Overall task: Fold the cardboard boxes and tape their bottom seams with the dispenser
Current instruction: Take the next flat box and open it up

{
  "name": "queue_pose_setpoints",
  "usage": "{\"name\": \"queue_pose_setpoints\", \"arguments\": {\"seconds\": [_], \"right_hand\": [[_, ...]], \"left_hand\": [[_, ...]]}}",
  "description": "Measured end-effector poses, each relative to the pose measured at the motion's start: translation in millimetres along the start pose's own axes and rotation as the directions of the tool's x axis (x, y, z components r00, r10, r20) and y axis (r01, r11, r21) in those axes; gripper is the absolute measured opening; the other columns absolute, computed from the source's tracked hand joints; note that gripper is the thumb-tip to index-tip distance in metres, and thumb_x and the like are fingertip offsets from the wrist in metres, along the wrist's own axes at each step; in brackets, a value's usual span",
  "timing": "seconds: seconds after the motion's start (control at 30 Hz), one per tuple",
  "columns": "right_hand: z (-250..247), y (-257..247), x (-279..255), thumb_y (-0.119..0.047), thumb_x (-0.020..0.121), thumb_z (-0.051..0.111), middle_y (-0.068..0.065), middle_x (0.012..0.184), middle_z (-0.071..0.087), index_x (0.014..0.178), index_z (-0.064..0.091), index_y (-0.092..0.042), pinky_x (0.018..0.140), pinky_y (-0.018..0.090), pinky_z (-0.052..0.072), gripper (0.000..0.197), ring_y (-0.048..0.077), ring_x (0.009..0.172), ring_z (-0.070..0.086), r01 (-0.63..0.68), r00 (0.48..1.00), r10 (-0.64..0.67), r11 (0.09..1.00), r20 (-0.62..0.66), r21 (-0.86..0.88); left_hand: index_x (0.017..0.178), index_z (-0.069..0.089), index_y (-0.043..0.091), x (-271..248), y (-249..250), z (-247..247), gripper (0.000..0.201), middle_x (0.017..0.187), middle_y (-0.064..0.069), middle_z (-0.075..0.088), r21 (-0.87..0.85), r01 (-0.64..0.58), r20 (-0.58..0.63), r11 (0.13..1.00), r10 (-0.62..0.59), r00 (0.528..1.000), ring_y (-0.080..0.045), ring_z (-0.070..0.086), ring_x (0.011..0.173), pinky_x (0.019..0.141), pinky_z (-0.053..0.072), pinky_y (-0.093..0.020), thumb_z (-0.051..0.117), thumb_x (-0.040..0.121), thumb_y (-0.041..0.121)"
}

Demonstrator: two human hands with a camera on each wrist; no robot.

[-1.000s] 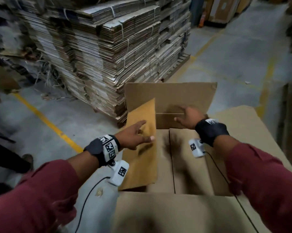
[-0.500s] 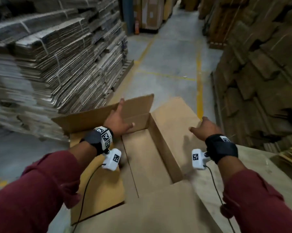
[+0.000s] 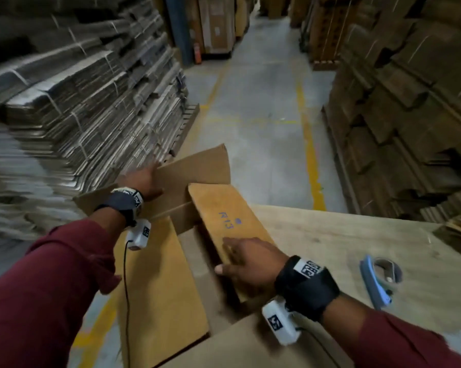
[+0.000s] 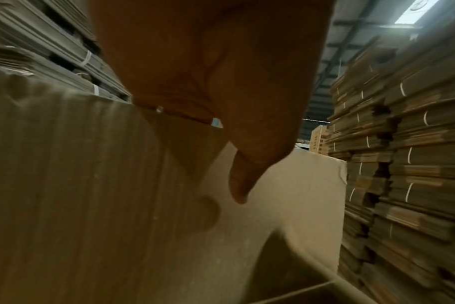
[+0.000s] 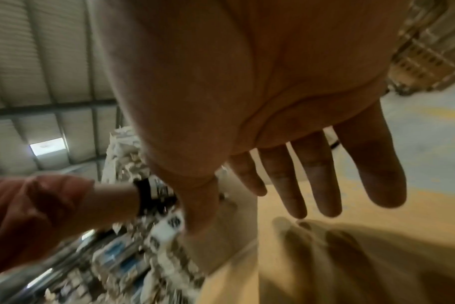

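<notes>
Filling both sides of the aisle, strapped stacks of flattened cardboard (image 3: pixel 86 102) rise in ragged corrugated layers, with a grey concrete floor (image 3: pixel 261 123) and its painted yellow lines running between them. Nearer, a pale wooden table (image 3: pixel 357 240) with a worn, grainy top carries the open cardboard box (image 3: pixel 157 274), which sits at its left edge with matte brown flaps spread. The far flap (image 3: pixel 195 168) stands tilted up; the left hand (image 3: pixel 141 180) reaches to its left edge, fingers extended against the board, though how far they wrap the edge is blurred. In the left wrist view the thumb (image 4: pixel 247 164) hangs straight beside the ribbed cardboard. The right flap (image 3: pixel 229 216), a smooth tan rectangle marked "R13" in blue, lies under the right hand (image 3: pixel 250 264), whose straight, spread fingers (image 5: pixel 312 174) press on it without curling around anything. At the near right of the table lies the tape dispenser (image 3: pixel 378 280), blue-framed with a rounded grey roll.
</notes>
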State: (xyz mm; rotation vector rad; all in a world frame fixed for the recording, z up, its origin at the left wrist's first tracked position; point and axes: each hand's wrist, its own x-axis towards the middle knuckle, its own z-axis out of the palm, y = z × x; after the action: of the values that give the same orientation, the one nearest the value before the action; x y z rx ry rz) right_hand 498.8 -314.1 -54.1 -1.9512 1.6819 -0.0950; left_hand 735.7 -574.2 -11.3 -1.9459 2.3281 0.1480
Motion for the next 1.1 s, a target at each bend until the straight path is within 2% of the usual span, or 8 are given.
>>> {"name": "queue_pose_setpoints", "arguments": {"seconds": [0.17, 0.27, 0.4, 0.5, 0.63, 0.87, 1.0, 1.1], "right_hand": [[62.6, 6.0, 18.6, -0.062, 0.091, 0.06, 0.014, 0.124, 0.066, 0.131, 0.053, -0.015, 0.091, 0.046, 0.051, 0.062, 0.037, 0.113, 0.061, 0.015, 0.962, 0.021, 0.991, 0.272, -0.13], [77.7, 21.5, 5.8, -0.066, 0.083, 0.063, 0.012, 0.119, 0.064, 0.124, 0.053, -0.019, 0.088, 0.047, 0.052, 0.063, 0.037, 0.111, 0.06, 0.1, 0.956, -0.046, 0.979, 0.291, -0.176], [77.9, 37.1, -53.8, -0.089, 0.068, 0.059, 0.002, 0.127, 0.055, 0.139, 0.046, -0.031, 0.089, 0.046, 0.05, 0.093, 0.029, 0.117, 0.052, 0.307, 0.914, -0.219, 0.924, 0.343, -0.23], [72.3, 45.9, -101.8, -0.093, 0.061, 0.059, 0.005, 0.154, 0.038, 0.153, 0.036, -0.033, 0.109, 0.055, 0.038, 0.112, 0.033, 0.142, 0.034, 0.375, 0.866, -0.238, 0.891, 0.44, -0.256], [67.2, 58.4, -139.2, -0.087, 0.061, 0.069, 0.007, 0.17, 0.01, 0.158, 0.021, -0.041, 0.119, 0.06, 0.018, 0.118, 0.031, 0.157, 0.005, 0.445, 0.813, -0.215, 0.828, 0.541, -0.34], [67.9, 69.1, -159.8, -0.083, 0.064, 0.07, 0.011, 0.17, 0.004, 0.16, 0.009, -0.038, 0.119, 0.061, 0.021, 0.122, 0.034, 0.156, 0.007, 0.566, 0.773, -0.276, 0.707, 0.571, -0.424], [64.8, 69.0, -170.0, -0.051, 0.079, 0.071, 0.008, 0.165, 0.022, 0.159, 0.021, -0.034, 0.111, 0.05, 0.04, 0.096, 0.032, 0.148, 0.031, 0.585, 0.771, -0.355, 0.724, 0.529, -0.365], [40.3, 64.8, -164.8, -0.047, 0.079, 0.07, -0.003, 0.155, 0.043, 0.152, 0.039, -0.035, 0.095, 0.042, 0.052, 0.081, 0.024, 0.132, 0.05, 0.586, 0.769, -0.403, 0.755, 0.496, -0.295]], "left_hand": [[0.149, 0.049, 0.023, -36.1, 11.8, 10.8, 0.071, 0.138, -0.013, 0.063, -0.045, -0.113, 0.0, 0.993, 0.113, 0.994, -0.036, 0.064, 0.119, 0.095, 0.055, -0.047, 0.073, 0.089, 0.053], [0.146, 0.053, 0.024, -75.8, 25.0, 44.6, 0.067, 0.139, -0.012, 0.063, -0.105, -0.194, 0.067, 0.975, 0.202, 0.977, -0.035, 0.061, 0.123, 0.099, 0.053, -0.045, 0.071, 0.09, 0.057], [0.16, 0.031, 0.026, -142.9, 33.6, 116.5, 0.101, 0.155, -0.011, 0.049, -0.17, -0.246, 0.27, 0.954, 0.285, 0.92, -0.036, 0.053, 0.133, 0.102, 0.05, -0.049, 0.054, 0.082, 0.086], [0.165, 0.015, 0.025, -178.6, 35.7, 149.1, 0.123, 0.169, -0.016, 0.019, -0.216, -0.231, 0.408, 0.949, 0.302, 0.862, -0.038, 0.035, 0.148, 0.114, 0.04, -0.054, 0.037, 0.068, 0.097], [0.164, 0.019, 0.025, -208.8, 43.9, 155.8, 0.134, 0.17, -0.016, 0.02, -0.27, -0.201, 0.317, 0.942, 0.284, 0.905, -0.033, 0.022, 0.156, 0.117, 0.038, -0.053, 0.024, 0.06, 0.108], [0.164, 0.024, 0.021, -278.4, 89.2, 142.9, 0.099, 0.168, -0.017, 0.026, -0.299, -0.146, 0.3, 0.943, 0.239, 0.924, -0.034, 0.033, 0.151, 0.118, 0.037, -0.044, 0.048, 0.087, 0.079], [0.162, 0.027, 0.021, -317.5, 110.9, 129.1, 0.094, 0.164, -0.016, 0.035, -0.289, -0.142, 0.371, 0.947, 0.248, 0.895, -0.033, 0.045, 0.143, 0.113, 0.04, -0.042, 0.048, 0.09, 0.076], [0.162, 0.03, 0.024, -347.1, 122.0, 94.8, 0.087, 0.157, -0.008, 0.047, -0.304, -0.169, 0.398, 0.938, 0.286, 0.872, -0.027, 0.054, 0.132, 0.097, 0.043, -0.032, 0.048, 0.092, 0.074]]}}
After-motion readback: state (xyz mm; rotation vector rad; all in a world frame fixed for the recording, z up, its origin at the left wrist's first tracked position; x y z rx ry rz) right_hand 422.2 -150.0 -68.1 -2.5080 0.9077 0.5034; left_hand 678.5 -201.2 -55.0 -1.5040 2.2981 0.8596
